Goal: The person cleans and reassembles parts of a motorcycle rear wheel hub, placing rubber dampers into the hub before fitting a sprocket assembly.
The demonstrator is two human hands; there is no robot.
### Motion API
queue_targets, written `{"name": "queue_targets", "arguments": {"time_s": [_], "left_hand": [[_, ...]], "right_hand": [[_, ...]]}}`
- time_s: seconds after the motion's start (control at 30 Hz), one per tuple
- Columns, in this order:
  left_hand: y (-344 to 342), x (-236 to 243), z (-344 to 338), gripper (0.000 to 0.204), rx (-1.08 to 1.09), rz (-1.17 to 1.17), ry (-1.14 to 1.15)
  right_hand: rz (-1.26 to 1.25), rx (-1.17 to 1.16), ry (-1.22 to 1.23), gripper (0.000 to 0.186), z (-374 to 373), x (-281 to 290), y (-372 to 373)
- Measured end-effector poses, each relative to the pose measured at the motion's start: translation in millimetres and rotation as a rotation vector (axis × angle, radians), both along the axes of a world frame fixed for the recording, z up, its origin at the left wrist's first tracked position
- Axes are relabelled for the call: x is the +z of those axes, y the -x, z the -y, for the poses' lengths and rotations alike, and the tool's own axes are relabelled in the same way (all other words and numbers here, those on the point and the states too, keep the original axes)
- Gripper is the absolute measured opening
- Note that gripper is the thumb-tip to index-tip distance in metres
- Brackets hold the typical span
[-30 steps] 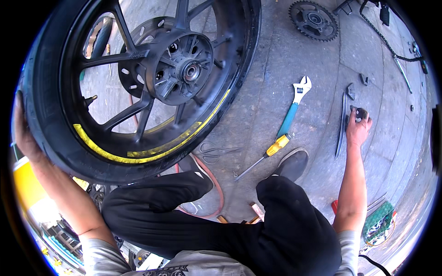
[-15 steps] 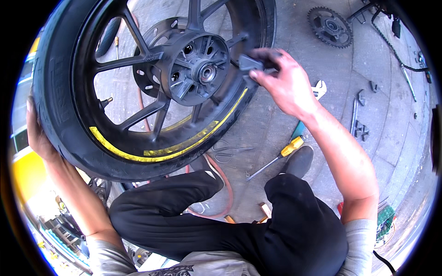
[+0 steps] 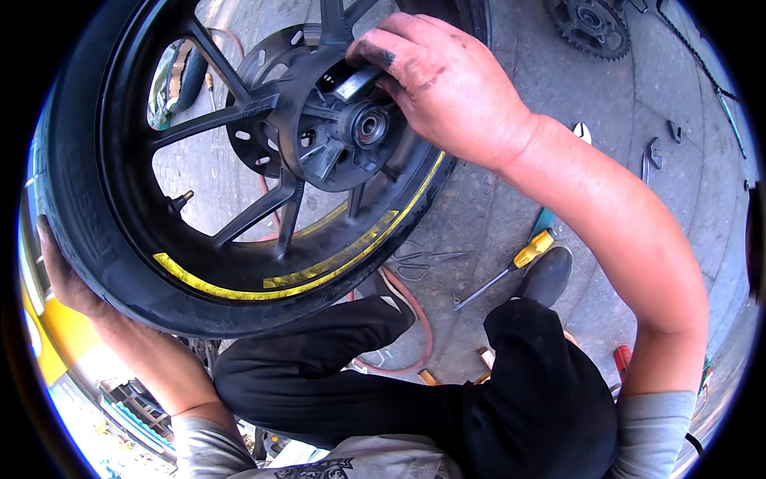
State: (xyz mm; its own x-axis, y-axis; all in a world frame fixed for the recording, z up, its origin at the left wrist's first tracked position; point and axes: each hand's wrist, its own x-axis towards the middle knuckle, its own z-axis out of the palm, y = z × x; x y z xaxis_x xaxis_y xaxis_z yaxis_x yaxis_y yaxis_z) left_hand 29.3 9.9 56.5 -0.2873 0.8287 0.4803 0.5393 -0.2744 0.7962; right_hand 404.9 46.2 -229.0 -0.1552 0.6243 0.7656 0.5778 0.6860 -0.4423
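A motorcycle wheel (image 3: 199, 315) with a black tyre and yellow rim stripes leans tilted before my legs. Its outer left side rests against my left hand (image 3: 70, 279), which holds the tyre with the fingers along the sidewall. Over the hub (image 3: 319, 168) my right hand (image 3: 451, 88) is closed on a dark rubber damper block (image 3: 357, 83), set at one of the hub's upper pockets beside the central bearing (image 3: 369, 126). My fingers hide part of the block, so how deep it sits cannot be seen.
On the grey floor lie a yellow-handled screwdriver (image 3: 531, 251), scissors (image 3: 415, 259) and a red hose (image 3: 427, 335). Loose dark blocks (image 3: 675, 130) lie at the right. Farther back are a rear sprocket (image 3: 586, 20) and a chain (image 3: 694, 52). My shoe (image 3: 546, 275) is beside the screwdriver.
My right hand has carried the damper block from the hub's right side onto the hub. My left hand still holds the tyre. The whole view has shifted slightly.
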Motion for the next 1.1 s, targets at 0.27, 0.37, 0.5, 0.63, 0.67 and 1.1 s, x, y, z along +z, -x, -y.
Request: {"name": "queue_targets", "arguments": {"time_s": [0.27, 0.37, 0.5, 0.63, 0.67, 1.1], "left_hand": [[20, 16, -7, 0.052, -0.114, 0.112, 0.197], [10, 9, -9, 0.052, -0.12, 0.118, 0.12], [8, 3, -6, 0.048, -0.026, -0.079, -0.044], [12, 6, -2, 0.044, -0.115, -0.093, -0.015], [6, 4, -1, 0.044, -0.09, -0.068, -0.023], [18, 6, -1, 0.041, -0.053, -0.425, -0.127]], "right_hand": [[-0.003, -0.079, 0.15, 0.035, -5, 7, -2], [-0.13, -0.1, 0.225, 0.037, -4, -12, 3], [-0.207, -0.07, 0.328, 0.041, 8, -18, 10], [-0.164, -0.07, 0.309, 0.043, 4, -13, 5], [-0.153, -0.068, 0.296, 0.042, 3, -11, 4], [-1.4, 0.438, 1.105, 0.039, 31, 17, 0]]}}
